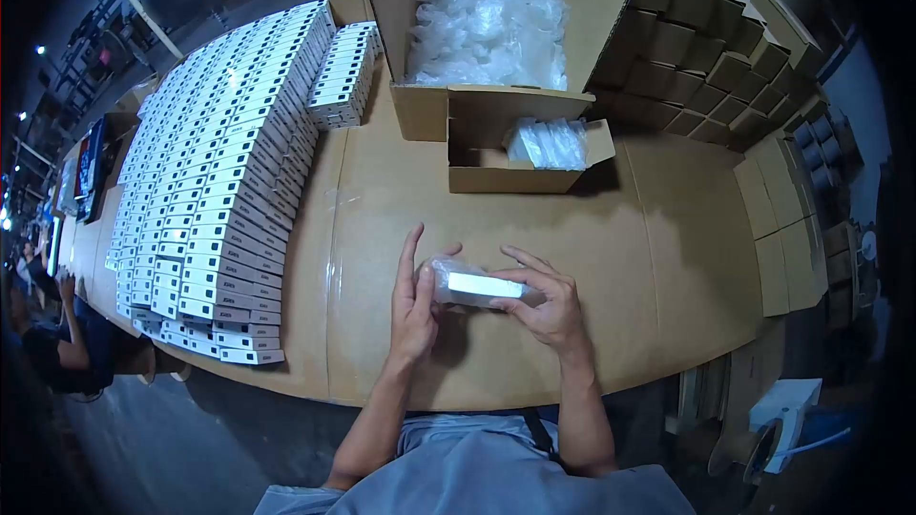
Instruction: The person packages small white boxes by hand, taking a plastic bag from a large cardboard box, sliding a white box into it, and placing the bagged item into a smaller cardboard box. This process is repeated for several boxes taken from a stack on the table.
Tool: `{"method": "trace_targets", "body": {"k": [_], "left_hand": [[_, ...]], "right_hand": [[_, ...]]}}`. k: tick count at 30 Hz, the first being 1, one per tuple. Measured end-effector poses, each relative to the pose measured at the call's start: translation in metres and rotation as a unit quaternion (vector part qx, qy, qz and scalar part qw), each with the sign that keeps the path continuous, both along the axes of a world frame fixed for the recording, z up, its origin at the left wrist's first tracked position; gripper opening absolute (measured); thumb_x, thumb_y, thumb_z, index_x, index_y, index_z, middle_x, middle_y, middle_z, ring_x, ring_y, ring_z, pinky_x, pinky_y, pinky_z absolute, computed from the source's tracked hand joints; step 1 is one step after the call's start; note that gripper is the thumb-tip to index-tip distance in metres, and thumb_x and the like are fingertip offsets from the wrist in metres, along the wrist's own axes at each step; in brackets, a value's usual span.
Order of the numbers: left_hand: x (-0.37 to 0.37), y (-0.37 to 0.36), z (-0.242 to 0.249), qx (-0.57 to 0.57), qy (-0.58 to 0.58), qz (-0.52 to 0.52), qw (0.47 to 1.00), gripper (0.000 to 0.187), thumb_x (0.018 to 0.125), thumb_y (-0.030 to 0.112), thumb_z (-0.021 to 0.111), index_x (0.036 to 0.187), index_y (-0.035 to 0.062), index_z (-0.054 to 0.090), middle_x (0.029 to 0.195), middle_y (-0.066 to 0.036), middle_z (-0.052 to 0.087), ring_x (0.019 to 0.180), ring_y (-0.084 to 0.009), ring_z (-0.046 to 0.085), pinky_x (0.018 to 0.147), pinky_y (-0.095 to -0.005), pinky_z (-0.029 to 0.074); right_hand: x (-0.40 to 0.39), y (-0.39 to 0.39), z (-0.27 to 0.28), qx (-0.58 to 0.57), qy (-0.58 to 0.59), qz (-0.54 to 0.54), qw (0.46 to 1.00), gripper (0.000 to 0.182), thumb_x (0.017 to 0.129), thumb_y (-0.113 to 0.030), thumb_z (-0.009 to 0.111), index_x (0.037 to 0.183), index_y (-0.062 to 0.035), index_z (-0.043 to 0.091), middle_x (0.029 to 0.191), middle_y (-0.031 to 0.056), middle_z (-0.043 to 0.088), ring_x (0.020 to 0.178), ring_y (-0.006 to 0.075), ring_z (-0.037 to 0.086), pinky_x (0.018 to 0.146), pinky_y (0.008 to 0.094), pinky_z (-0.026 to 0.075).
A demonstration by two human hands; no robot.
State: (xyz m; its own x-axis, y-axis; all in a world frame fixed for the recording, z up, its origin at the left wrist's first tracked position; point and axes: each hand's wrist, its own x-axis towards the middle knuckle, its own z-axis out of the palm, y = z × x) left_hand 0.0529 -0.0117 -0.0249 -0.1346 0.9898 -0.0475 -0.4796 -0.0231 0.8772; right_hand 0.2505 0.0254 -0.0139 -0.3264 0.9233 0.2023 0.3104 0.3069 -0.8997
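Note:
In front of my body, a small white box point(485, 285) sits in a clear plastic bag point(445, 273), held just above the table. My right hand point(551, 305) is closed on the box's right end, thumb at the near side and fingers over the far side. At the left end, my left hand point(416, 313) has the bag between its thumb and a finger behind it, while the index finger points up and away. Part of the box's left end is hidden by crumpled plastic.
Stacked white boxes point(229, 191) fill the table's left side. A large carton point(420, 113) of clear bags point(487, 24) stands at the back, before it a smaller carton point(506, 179) with bagged boxes point(549, 144). Brown cartons point(668, 52) are piled right. Another person point(72, 339) is far left.

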Motion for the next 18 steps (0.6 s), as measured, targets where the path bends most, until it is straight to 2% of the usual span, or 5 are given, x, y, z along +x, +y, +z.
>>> {"method": "trace_targets", "body": {"k": [6, 11, 14, 16, 18], "left_hand": [[-0.022, 0.001, -0.005, 0.153, 0.335, -0.080, 0.926, 0.037, 0.095, 0.012, 0.072, 0.129, 0.0005, 0.065, 0.144, -0.019, 0.054, 0.124, -0.0242, 0.060, 0.094, -0.0334, 0.054], [-0.025, 0.003, -0.002, 0.020, 0.244, -0.114, 0.963, 0.023, 0.091, 0.002, 0.071, 0.114, -0.0033, 0.070, 0.133, -0.015, 0.064, 0.122, -0.0214, 0.061, 0.097, -0.0313, 0.051], [-0.034, 0.008, -0.012, 0.084, 0.292, -0.131, 0.944, 0.036, 0.094, 0.003, 0.068, 0.129, -0.0011, 0.063, 0.142, -0.015, 0.057, 0.128, -0.0242, 0.057, 0.100, -0.0341, 0.050], [-0.032, 0.012, -0.003, 0.033, 0.164, -0.049, 0.985, 0.055, 0.096, 0.004, 0.066, 0.147, 0.0030, 0.046, 0.152, -0.014, 0.048, 0.133, -0.0268, 0.051, 0.103, -0.0373, 0.049], [-0.060, 0.029, -0.008, 0.066, 0.239, 0.024, 0.968, 0.063, 0.099, 0.010, 0.062, 0.155, 0.0050, 0.032, 0.154, -0.015, 0.043, 0.133, -0.0278, 0.050, 0.104, -0.0384, 0.047]], "right_hand": [[0.002, 0.009, -0.002, 0.091, -0.023, 0.037, 0.995, 0.035, 0.073, -0.010, 0.086, 0.108, -0.0088, 0.078, 0.120, 0.0129, 0.073, 0.125, 0.0320, 0.062, 0.106, 0.0406, 0.049], [0.004, 0.009, 0.012, 0.099, -0.074, 0.063, 0.990, 0.036, 0.076, -0.004, 0.083, 0.110, -0.0069, 0.075, 0.111, 0.0119, 0.072, 0.103, 0.0285, 0.069, 0.089, 0.0393, 0.054], [0.007, 0.018, 0.027, 0.101, -0.110, 0.133, 0.980, 0.028, 0.078, 0.001, 0.080, 0.105, -0.0026, 0.071, 0.100, 0.0129, 0.070, 0.092, 0.0251, 0.069, 0.074, 0.0379, 0.055], [0.010, 0.038, 0.032, 0.152, -0.071, 0.066, 0.984, 0.024, 0.080, 0.003, 0.077, 0.101, -0.0003, 0.065, 0.094, 0.0128, 0.064, 0.085, 0.0258, 0.066, 0.069, 0.0357, 0.054], [0.006, 0.062, 0.031, 0.171, 0.007, -0.014, 0.985, 0.022, 0.083, 0.005, 0.073, 0.097, 0.0007, 0.058, 0.091, 0.0129, 0.058, 0.079, 0.0264, 0.061, 0.067, 0.0351, 0.053]]}}
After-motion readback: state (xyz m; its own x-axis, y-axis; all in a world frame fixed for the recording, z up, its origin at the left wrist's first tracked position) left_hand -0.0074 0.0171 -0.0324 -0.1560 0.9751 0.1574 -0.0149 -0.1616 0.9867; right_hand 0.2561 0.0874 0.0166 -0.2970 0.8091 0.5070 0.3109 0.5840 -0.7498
